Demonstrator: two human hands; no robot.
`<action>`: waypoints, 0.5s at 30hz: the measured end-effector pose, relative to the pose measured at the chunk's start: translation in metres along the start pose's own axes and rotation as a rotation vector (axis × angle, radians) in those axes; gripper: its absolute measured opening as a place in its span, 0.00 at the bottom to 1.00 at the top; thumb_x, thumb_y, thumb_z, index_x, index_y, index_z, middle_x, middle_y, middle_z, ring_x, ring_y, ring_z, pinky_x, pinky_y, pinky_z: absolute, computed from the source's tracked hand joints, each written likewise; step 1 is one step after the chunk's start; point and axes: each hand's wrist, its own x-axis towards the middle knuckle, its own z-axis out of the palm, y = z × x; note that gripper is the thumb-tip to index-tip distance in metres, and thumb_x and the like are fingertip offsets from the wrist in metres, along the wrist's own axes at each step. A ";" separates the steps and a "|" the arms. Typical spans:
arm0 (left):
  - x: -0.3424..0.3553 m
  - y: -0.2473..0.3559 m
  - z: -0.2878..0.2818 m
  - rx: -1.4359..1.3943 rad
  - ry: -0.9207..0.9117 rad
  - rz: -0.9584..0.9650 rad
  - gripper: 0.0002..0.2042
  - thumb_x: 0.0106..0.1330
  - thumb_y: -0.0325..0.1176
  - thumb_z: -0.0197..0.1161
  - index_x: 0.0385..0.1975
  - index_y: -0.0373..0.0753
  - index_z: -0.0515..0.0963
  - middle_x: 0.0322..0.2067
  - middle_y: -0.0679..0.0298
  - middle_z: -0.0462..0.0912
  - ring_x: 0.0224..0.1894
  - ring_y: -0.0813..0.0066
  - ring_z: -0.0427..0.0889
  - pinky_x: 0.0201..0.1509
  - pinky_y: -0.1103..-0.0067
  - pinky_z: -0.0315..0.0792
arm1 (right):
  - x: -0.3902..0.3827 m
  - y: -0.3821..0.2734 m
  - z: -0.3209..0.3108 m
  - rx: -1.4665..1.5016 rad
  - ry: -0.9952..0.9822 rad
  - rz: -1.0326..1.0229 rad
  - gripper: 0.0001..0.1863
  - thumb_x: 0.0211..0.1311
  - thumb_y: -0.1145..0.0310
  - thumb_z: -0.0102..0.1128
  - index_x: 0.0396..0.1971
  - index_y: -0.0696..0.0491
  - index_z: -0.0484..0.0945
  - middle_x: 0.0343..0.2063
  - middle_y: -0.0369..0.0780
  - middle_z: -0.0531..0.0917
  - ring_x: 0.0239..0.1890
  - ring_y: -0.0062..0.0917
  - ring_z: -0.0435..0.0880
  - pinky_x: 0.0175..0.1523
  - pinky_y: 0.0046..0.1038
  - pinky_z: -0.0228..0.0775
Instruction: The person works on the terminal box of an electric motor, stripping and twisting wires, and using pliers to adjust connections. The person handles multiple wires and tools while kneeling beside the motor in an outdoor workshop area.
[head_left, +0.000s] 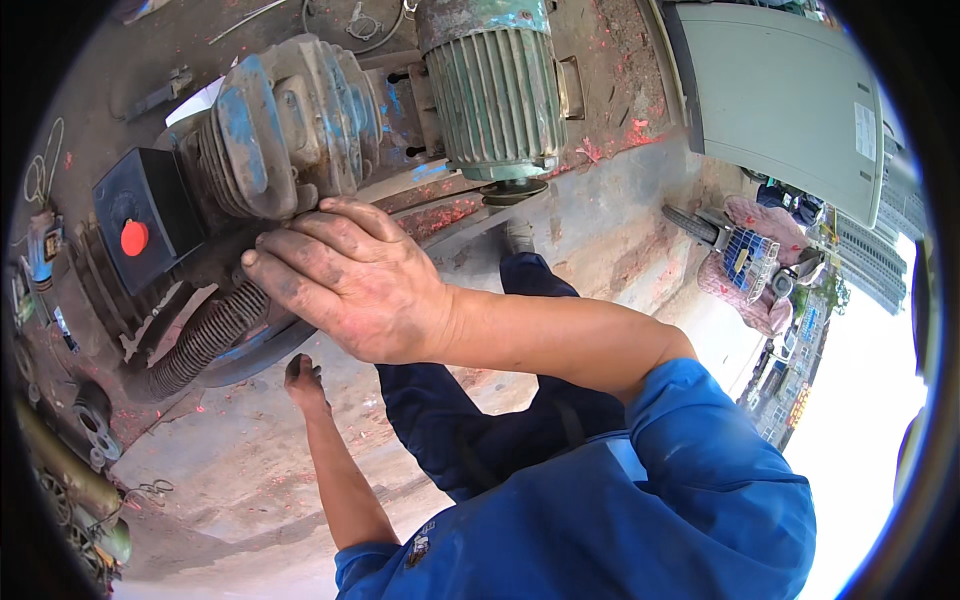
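Note:
My right hand point(352, 278) reaches across the view with its fingers stretched out, blackened with grime. Its fingertips are beside a finned machine head point(290, 125) with worn blue paint, which looks like part of an air compressor; whether they touch it I cannot tell. Below those fingers runs a ribbed flexible hose point(205, 340). A dark box with a red button point(134, 238) sits to their left. Lower down, my left hand point(304, 382) hangs near a black curved tube or belt point(255, 362). Its dark fingers are curled, and what they hold, if anything, is unclear.
A green finned electric motor point(495, 100) with a pulley point(513, 191) stands beyond my right hand. A grey cabinet point(780, 100) is at far right, above a parked scooter with a blue basket point(750, 265). Metal parts point(95, 420) lie along the left edge.

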 end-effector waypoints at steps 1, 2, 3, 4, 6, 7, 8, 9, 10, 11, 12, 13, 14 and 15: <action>-0.026 -0.010 0.008 0.031 -0.057 -0.037 0.21 0.71 0.41 0.56 0.58 0.36 0.71 0.46 0.61 0.82 0.43 0.71 0.82 0.42 0.77 0.77 | 0.001 -0.001 0.000 0.056 -0.007 0.004 0.26 0.56 0.64 0.52 0.56 0.56 0.74 0.54 0.43 0.77 0.58 0.33 0.75 0.70 0.42 0.56; -0.050 -0.018 0.018 0.049 -0.121 -0.070 0.22 0.72 0.43 0.56 0.59 0.36 0.70 0.48 0.61 0.82 0.45 0.71 0.81 0.44 0.76 0.77 | 0.001 -0.003 0.001 0.055 -0.013 -0.003 0.27 0.57 0.63 0.51 0.57 0.57 0.73 0.56 0.46 0.75 0.61 0.36 0.73 0.71 0.43 0.54; -0.074 -0.026 0.028 0.024 -0.197 -0.109 0.23 0.72 0.44 0.55 0.60 0.36 0.70 0.49 0.62 0.81 0.47 0.72 0.81 0.45 0.76 0.78 | 0.001 -0.004 -0.001 0.054 -0.018 -0.016 0.27 0.58 0.62 0.51 0.58 0.58 0.73 0.59 0.48 0.74 0.63 0.38 0.71 0.73 0.44 0.52; -0.097 -0.039 0.034 -0.029 -0.257 -0.154 0.24 0.73 0.46 0.55 0.61 0.37 0.69 0.50 0.62 0.81 0.49 0.72 0.81 0.47 0.75 0.78 | -0.003 -0.011 -0.005 0.147 -0.036 -0.019 0.27 0.60 0.61 0.49 0.58 0.59 0.72 0.62 0.51 0.71 0.67 0.43 0.66 0.74 0.46 0.49; -0.135 -0.050 0.056 0.099 -0.280 -0.222 0.20 0.71 0.43 0.57 0.53 0.35 0.74 0.42 0.60 0.83 0.41 0.74 0.82 0.42 0.75 0.77 | -0.024 -0.016 -0.035 0.356 0.042 -0.054 0.25 0.59 0.61 0.50 0.54 0.59 0.74 0.60 0.51 0.72 0.67 0.45 0.65 0.73 0.46 0.51; -0.160 -0.046 0.082 0.407 -0.189 -0.201 0.17 0.67 0.41 0.63 0.44 0.32 0.81 0.32 0.58 0.84 0.31 0.75 0.83 0.34 0.75 0.76 | -0.038 -0.017 -0.050 0.473 0.101 -0.070 0.24 0.59 0.61 0.50 0.52 0.59 0.75 0.59 0.51 0.73 0.66 0.44 0.66 0.72 0.46 0.52; -0.175 -0.049 0.109 0.446 -0.166 -0.223 0.16 0.67 0.39 0.64 0.46 0.32 0.80 0.34 0.58 0.84 0.32 0.75 0.82 0.35 0.76 0.75 | -0.058 -0.009 -0.069 0.546 0.018 -0.066 0.24 0.59 0.62 0.50 0.53 0.58 0.75 0.59 0.50 0.72 0.65 0.44 0.67 0.71 0.46 0.55; -0.180 -0.048 0.131 0.485 -0.207 -0.210 0.15 0.67 0.37 0.64 0.47 0.33 0.80 0.33 0.60 0.83 0.31 0.75 0.81 0.36 0.77 0.75 | -0.082 0.001 -0.087 0.593 -0.037 -0.031 0.24 0.59 0.63 0.50 0.55 0.56 0.74 0.59 0.49 0.72 0.64 0.44 0.68 0.70 0.46 0.57; -0.196 -0.052 0.154 0.489 -0.215 -0.211 0.15 0.67 0.36 0.64 0.48 0.33 0.79 0.33 0.61 0.83 0.31 0.76 0.79 0.36 0.78 0.74 | -0.109 0.017 -0.110 0.662 -0.124 -0.033 0.24 0.59 0.64 0.50 0.56 0.55 0.73 0.59 0.49 0.72 0.63 0.44 0.69 0.69 0.45 0.59; -0.225 -0.050 0.194 0.464 -0.199 -0.239 0.13 0.68 0.34 0.63 0.47 0.33 0.79 0.32 0.63 0.82 0.31 0.77 0.79 0.37 0.79 0.73 | -0.139 0.038 -0.131 0.637 -0.227 -0.017 0.24 0.60 0.65 0.50 0.56 0.54 0.73 0.59 0.48 0.72 0.63 0.44 0.68 0.67 0.45 0.60; -0.247 -0.048 0.233 0.451 -0.196 -0.254 0.12 0.68 0.32 0.62 0.47 0.34 0.79 0.32 0.64 0.82 0.32 0.77 0.78 0.39 0.80 0.73 | -0.173 0.064 -0.149 0.597 -0.316 0.002 0.23 0.60 0.66 0.50 0.57 0.54 0.72 0.59 0.48 0.72 0.63 0.43 0.68 0.66 0.44 0.61; -0.266 -0.043 0.254 0.613 -0.304 -0.174 0.11 0.69 0.32 0.61 0.47 0.34 0.78 0.33 0.64 0.82 0.34 0.76 0.78 0.42 0.79 0.73 | -0.198 0.098 -0.172 0.567 -0.443 0.087 0.22 0.60 0.66 0.50 0.55 0.55 0.73 0.58 0.47 0.73 0.62 0.41 0.70 0.64 0.43 0.64; -0.267 -0.040 0.279 0.717 -0.401 -0.109 0.13 0.68 0.33 0.61 0.48 0.34 0.78 0.35 0.62 0.82 0.36 0.75 0.79 0.43 0.79 0.73 | -0.229 0.132 -0.186 0.479 -0.434 0.176 0.23 0.56 0.68 0.55 0.54 0.55 0.74 0.56 0.46 0.74 0.59 0.40 0.72 0.62 0.42 0.65; -0.279 -0.044 0.309 0.733 -0.454 -0.086 0.14 0.68 0.33 0.61 0.49 0.33 0.78 0.37 0.60 0.83 0.37 0.74 0.80 0.44 0.78 0.74 | -0.255 0.171 -0.206 0.409 -0.517 0.235 0.24 0.52 0.70 0.59 0.53 0.56 0.76 0.55 0.46 0.75 0.58 0.40 0.73 0.60 0.42 0.66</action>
